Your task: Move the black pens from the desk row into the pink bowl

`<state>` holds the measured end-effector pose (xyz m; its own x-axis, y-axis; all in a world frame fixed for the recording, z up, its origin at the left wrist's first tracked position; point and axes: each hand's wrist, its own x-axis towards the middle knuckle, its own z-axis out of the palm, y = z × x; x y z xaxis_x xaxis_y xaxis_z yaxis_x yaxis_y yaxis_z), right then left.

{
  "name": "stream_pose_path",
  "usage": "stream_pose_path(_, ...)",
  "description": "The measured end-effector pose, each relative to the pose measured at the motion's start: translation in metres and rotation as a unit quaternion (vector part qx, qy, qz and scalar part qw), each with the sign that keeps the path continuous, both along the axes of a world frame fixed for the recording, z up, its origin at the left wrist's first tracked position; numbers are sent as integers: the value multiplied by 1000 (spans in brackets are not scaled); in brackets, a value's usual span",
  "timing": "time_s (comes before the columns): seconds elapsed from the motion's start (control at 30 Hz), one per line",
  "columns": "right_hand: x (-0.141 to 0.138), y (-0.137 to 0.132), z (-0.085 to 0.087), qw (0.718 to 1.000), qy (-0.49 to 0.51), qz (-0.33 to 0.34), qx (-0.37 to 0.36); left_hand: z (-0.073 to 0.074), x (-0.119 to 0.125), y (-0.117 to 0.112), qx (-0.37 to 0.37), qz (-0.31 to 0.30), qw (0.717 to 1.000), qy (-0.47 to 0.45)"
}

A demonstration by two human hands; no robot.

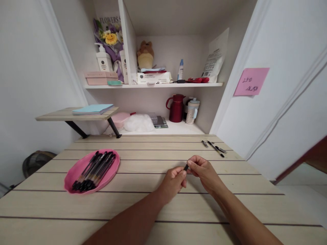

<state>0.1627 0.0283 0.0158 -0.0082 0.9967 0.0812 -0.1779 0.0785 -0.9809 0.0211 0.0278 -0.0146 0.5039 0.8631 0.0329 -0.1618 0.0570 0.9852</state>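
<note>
Both my hands meet over the middle of the wooden table (153,204). My left hand (173,182) is closed in a fist around a black pen (186,167), of which only the dark tip shows above the fingers. My right hand (203,172) pinches that tip between thumb and forefinger. To the left, a pink oval tray (74,175) holds several black pens (95,168) lying side by side. Loose pen parts (214,147) lie on the table at the far right.
A small raised wooden stand (63,117) at the back left carries a teal notebook (93,109). Behind the table, shelves hold a red jug (176,108), a cup (192,110), a plastic bag, bottles and a plush toy. A pink note (251,81) sticks to the right wall.
</note>
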Motion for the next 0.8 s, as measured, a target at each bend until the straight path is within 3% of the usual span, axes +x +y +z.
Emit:
stream_pose_path(0.17, 6, -1, 2, 999, 32, 29, -14, 2, -1, 0, 8, -10, 1000, 9)
stream_pose_path(0.4, 5, 0, 0, 1000, -16, 9, -15, 1, -1, 1, 12, -14, 1000, 12)
stream_pose_path(0.53, 8, 0, 2, 999, 18, 38, -28, 0, -1, 1, 3, -15, 1000, 8)
stream_pose_path(0.8, 9, 2, -2, 999, 18, 33, -13, 0, -1, 2, 12, -21, 1000, 12)
